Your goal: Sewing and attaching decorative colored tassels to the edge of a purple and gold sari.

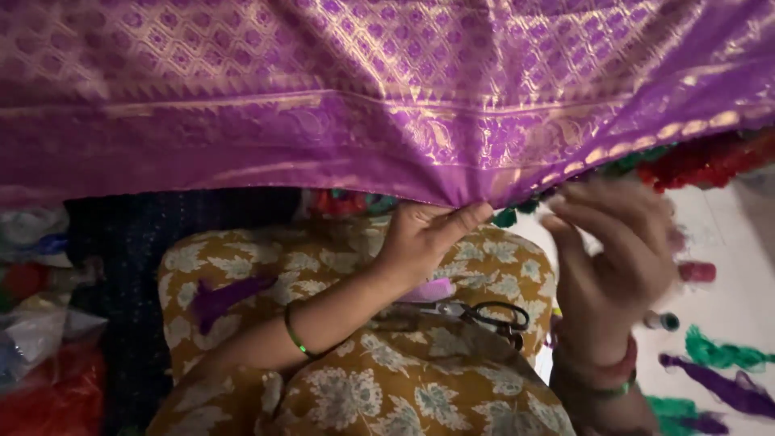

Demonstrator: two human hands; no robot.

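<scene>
Purple woven cloth (387,89) with gold patterning spans the whole far side of the view, hanging as a sheet; its lower edge runs left to right at mid-height. Left hand (420,238) reaches up from the lap, grip pinched on the cloth's lower edge near centre, thumb laid along the hem. Right hand (609,258) just right of it, blurred, fingers spread loosely and curled, close below the hem; cannot tell whether it holds anything. Green bangle (297,335) on left wrist. Black-handled scissors (484,315) lie on the lap, on mustard floral fabric (387,387), between both forearms. Green and purple thread bundles (722,367) on the floor, near right.
</scene>
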